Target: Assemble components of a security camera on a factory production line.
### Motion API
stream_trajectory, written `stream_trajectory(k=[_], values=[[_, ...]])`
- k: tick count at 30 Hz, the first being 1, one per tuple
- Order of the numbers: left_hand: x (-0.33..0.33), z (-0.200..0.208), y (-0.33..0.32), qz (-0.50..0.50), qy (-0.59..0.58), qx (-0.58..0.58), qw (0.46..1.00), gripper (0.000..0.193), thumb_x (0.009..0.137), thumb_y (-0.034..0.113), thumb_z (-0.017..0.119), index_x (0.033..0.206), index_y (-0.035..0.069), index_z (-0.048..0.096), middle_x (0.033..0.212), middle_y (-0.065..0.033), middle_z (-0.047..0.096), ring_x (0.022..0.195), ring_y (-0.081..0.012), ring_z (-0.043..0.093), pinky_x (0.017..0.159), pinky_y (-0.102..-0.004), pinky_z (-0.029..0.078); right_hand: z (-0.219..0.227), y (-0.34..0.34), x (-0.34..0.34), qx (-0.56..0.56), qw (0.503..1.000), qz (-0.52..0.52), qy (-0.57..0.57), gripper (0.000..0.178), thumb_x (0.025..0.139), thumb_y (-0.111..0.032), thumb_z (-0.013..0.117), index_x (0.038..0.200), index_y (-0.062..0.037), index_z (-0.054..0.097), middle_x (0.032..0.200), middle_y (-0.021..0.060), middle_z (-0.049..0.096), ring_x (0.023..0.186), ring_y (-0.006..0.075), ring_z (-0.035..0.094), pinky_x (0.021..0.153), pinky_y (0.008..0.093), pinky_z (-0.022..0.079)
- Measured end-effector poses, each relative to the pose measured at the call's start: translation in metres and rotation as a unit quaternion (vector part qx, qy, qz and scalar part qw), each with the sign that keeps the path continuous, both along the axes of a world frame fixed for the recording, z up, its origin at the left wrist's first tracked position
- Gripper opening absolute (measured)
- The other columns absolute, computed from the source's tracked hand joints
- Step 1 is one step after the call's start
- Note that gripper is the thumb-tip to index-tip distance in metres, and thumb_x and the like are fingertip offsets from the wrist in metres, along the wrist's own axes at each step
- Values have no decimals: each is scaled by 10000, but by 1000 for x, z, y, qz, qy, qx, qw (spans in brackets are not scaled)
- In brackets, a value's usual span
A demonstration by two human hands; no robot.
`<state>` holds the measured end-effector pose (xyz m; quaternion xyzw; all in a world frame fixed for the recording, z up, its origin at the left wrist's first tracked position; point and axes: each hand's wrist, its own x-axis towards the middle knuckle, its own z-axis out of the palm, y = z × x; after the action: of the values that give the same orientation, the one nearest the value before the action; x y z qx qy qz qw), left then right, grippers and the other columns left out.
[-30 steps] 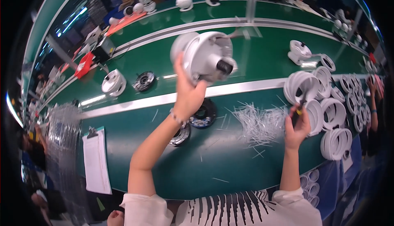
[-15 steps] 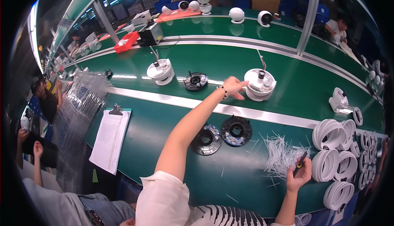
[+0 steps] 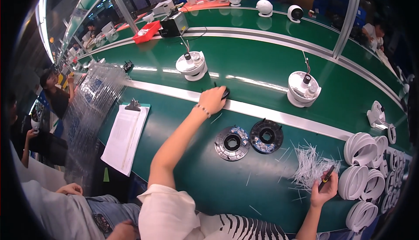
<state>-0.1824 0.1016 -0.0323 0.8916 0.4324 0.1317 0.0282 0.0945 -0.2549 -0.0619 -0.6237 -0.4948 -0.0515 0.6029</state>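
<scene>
My left hand (image 3: 212,100) is closed on a round black plastic part (image 3: 225,93) at the metal edge of the conveyor, and the hand covers most of it. Two similar black discs lie side by side on the near green bench: one disc (image 3: 232,143) and another disc (image 3: 266,136), each with a centre hole and blue circuit pieces. My right hand (image 3: 324,188) grips a slim dark hand tool (image 3: 326,177) with yellow on it; its exact kind cannot be made out. Beside that hand lies a pile of thin white plastic strips (image 3: 308,163).
White housings with upright wires, one left (image 3: 192,65) and one right (image 3: 303,89), stand on the green belt. White rings (image 3: 354,182) are stacked at the right. A clipboard (image 3: 126,137) and clear plastic trays (image 3: 94,109) are at the left. A co-worker's arm shows lower left.
My left hand has moved left and nearer, from beside the right housing to the black part, and now grips it. My right hand keeps the tool. The whole view has shifted.
</scene>
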Motion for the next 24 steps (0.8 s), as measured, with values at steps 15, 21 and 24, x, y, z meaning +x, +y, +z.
stream_trajectory(k=[15, 21, 24], values=[[-34, -13, 98, 162, -622, -576, 505, 668, 816, 413, 497, 1163, -118, 290, 1017, -233, 515, 752, -219, 561, 608, -277, 492, 11, 4, -3, 5, 999, 9, 37, 435, 575, 17, 556, 1002, 58, 483, 887, 99, 470, 724, 155, 448, 665, 241, 377], [20, -31, 122, 149, -862, -374, 309, 378, 761, 49, 349, 1130, -38, 352, 1076, -223, 443, 945, -348, 497, 800, -415, 484, 16, 3, -3, -16, 982, 64, 176, 436, 666, -19, 556, 1085, 60, 464, 956, 85, 487, 787, 129, 474, 696, 220, 383], [23, -30, 113, 139, -836, -385, 366, 358, 727, -20, 332, 1076, -61, 403, 1039, -219, 472, 869, -312, 538, 681, -375, 532, 55, 11, -12, -63, 867, 199, 452, 488, 665, -125, 604, 1078, 81, 447, 891, 104, 535, 721, 146, 524, 657, 237, 423]])
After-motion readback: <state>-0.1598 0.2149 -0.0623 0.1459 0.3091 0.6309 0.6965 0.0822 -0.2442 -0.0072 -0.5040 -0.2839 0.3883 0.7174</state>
